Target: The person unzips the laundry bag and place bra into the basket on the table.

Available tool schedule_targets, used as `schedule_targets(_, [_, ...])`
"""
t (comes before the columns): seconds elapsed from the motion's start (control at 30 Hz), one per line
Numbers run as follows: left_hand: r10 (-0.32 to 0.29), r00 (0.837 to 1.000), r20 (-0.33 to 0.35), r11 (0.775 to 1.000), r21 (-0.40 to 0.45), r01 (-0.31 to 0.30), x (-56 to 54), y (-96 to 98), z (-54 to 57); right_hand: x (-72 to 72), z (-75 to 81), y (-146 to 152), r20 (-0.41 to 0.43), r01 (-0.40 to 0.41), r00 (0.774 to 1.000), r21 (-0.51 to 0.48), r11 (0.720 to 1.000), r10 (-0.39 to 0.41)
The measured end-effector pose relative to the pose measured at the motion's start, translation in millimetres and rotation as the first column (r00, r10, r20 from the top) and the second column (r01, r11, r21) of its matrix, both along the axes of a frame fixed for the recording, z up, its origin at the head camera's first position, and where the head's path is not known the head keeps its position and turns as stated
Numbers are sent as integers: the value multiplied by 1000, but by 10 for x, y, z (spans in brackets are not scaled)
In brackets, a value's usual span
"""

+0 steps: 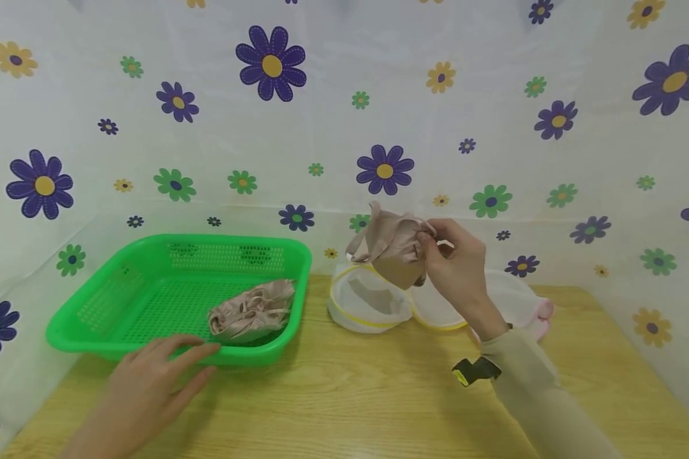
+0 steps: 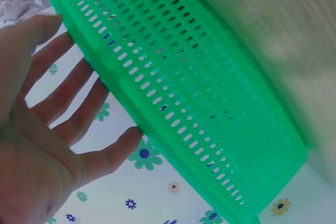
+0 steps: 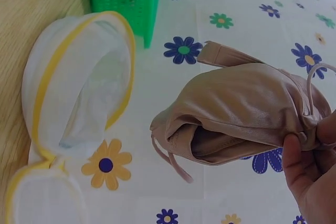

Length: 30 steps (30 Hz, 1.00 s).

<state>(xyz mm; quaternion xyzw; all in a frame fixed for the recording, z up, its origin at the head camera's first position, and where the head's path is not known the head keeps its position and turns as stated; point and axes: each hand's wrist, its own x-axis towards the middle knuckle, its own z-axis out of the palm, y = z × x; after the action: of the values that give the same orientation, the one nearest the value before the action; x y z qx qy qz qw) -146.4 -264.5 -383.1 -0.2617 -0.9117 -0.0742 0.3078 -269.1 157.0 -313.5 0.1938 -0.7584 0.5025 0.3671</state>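
My right hand (image 1: 456, 268) pinches a dusty-pink satin bra (image 1: 399, 245) by one end, between thumb and fingers. The bra hangs folded above the table, its cup (image 3: 236, 103) and loose straps showing in the right wrist view. Below it stands a white mesh laundry bag (image 1: 370, 306) with yellow zip edging, spread open into two round halves. My left hand (image 1: 155, 382) has its fingers extended, the tips at the near rim of a green plastic basket (image 1: 178, 347). Inside that basket, at its right end, lies a bundled satin garment (image 1: 252, 312) of the same colour.
Right of the mesh bag, partly behind my right forearm, is another whitish piece with pink edging (image 1: 542, 312). The wooden table (image 1: 333, 408) meets a flower-printed white sheet (image 1: 321, 127) at the back and sides.
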Motion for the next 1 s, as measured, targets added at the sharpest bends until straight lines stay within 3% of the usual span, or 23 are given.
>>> schedule_targets(0.23, [110,993,-31,991,84,-107,-8,36,-56,23,24,-198,-4,-46,999,-38,998,46])
schedule_targets(0.47, [198,980,-31,975,110,-194,4,100,-88,20,35,-409,-34,-140,990,-69,988,138])
schedule_targets(0.7, [231,973,-1,969,89,-230,-11,144,-45,-15,52,-574,-58,-181,983,-94,979,176])
schedule_targets(1.0, [223,975,17,969,102,-224,-10,121,-44,-60,0,-843,-79,-256,965,-64,964,251])
